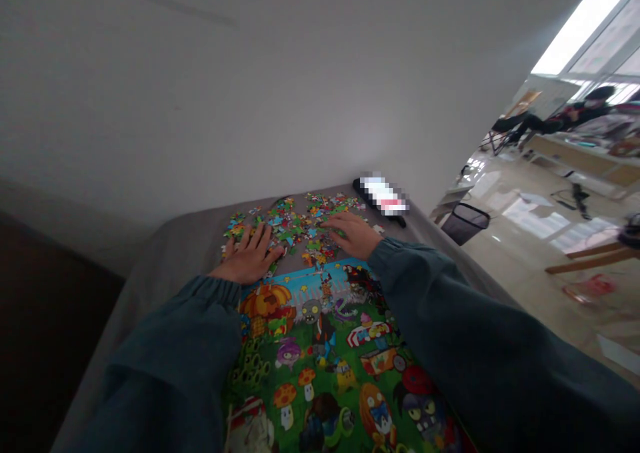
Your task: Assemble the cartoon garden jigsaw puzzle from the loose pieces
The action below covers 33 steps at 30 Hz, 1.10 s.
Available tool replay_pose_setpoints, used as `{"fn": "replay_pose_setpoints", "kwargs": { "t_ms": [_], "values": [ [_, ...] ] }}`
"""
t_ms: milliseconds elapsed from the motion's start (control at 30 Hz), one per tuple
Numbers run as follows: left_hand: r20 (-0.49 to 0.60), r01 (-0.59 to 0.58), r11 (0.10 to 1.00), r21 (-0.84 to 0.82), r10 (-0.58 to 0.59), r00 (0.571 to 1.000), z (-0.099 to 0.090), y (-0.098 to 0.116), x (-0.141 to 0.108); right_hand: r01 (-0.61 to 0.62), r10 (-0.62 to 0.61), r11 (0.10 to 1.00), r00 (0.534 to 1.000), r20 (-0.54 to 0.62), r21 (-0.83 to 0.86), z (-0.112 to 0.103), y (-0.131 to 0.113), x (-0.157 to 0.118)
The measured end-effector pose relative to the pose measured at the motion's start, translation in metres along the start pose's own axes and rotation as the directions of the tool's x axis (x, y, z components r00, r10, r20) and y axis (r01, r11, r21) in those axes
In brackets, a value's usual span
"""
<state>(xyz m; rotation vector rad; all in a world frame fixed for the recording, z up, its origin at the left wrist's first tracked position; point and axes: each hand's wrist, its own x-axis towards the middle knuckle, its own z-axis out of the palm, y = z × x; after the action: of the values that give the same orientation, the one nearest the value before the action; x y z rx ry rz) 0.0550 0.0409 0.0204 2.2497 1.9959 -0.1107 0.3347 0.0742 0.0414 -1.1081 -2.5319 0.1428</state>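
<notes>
My left hand (249, 256) lies flat with its fingers spread over the left side of a heap of loose jigsaw pieces (295, 225). On the right side of the heap, my right hand (353, 234) reaches in from the right, its fingers stretched and slightly bent, the thumb apart from them. Its fingertips touch or hover just over pieces; I cannot tell which. Below both hands, nearer to me, is a colourful cartoon picture sheet (320, 353) with a pumpkin, mushrooms and zombies. My sleeves cover parts of its left and right edges.
A phone (383, 196) with a lit, blurred-out screen lies right of the pieces. Grey cloth (200, 229) covers the surface, which meets a pale wall (280, 99). On the floor to the right stands a dark bin (465, 223). A person (575, 114) sits far off.
</notes>
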Motion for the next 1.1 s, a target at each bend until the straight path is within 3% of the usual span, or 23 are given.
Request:
{"fn": "replay_pose_setpoints", "kwargs": {
  "t_ms": [67, 133, 233, 300, 367, 567, 800, 867, 967, 1100],
  "values": [
    [-0.002, -0.005, 1.0, 0.005, 0.005, 1.0, 0.0, 0.0, -0.001, 0.039, -0.036, 0.998, 0.997, 0.073, -0.049, 0.004, -0.003, 0.024],
    [-0.002, -0.004, 1.0, 0.004, 0.004, 1.0, -0.002, 0.002, -0.002, 0.0, 0.015, 0.993, 0.992, 0.123, -0.121, 0.011, -0.002, 0.047],
    [-0.002, -0.002, 1.0, -0.012, 0.002, 1.0, -0.004, 0.004, -0.003, -0.201, 0.232, 0.955, 0.964, 0.128, -0.217, 0.025, 0.007, 0.069],
    [0.008, -0.003, 1.0, -0.024, 0.003, 1.0, -0.005, 0.004, -0.004, -0.375, 0.411, 0.895, 0.904, 0.119, -0.24, 0.033, 0.015, 0.074],
    [0.021, -0.002, 0.999, -0.035, 0.003, 1.0, -0.006, 0.004, -0.004, -0.461, 0.499, 0.855, 0.856, 0.134, -0.238, 0.039, 0.021, 0.073],
    [0.027, -0.001, 1.0, -0.028, 0.001, 1.0, -0.007, 0.005, -0.003, -0.372, 0.416, 0.902, 0.886, 0.205, -0.22, 0.043, 0.017, 0.055],
    [0.022, 0.017, 1.0, -0.022, -0.017, 1.0, -0.007, 0.004, 0.0, -0.408, 0.452, 0.889, 0.851, 0.268, -0.206, 0.024, 0.002, 0.037],
    [0.022, 0.013, 1.0, -0.023, -0.012, 1.0, -0.006, 0.003, 0.0, -0.408, 0.448, 0.892, 0.85, 0.275, -0.194, 0.016, 0.006, 0.033],
    [0.017, 0.006, 1.0, -0.022, -0.006, 1.0, -0.004, 0.002, 0.001, -0.425, 0.466, 0.878, 0.865, 0.185, -0.221, 0.008, 0.021, 0.029],
    [0.022, 0.009, 1.0, -0.02, -0.008, 1.0, -0.003, 0.002, 0.001, -0.488, 0.53, 0.84, 0.832, 0.165, -0.239, 0.008, 0.036, 0.026]
  ]
}}
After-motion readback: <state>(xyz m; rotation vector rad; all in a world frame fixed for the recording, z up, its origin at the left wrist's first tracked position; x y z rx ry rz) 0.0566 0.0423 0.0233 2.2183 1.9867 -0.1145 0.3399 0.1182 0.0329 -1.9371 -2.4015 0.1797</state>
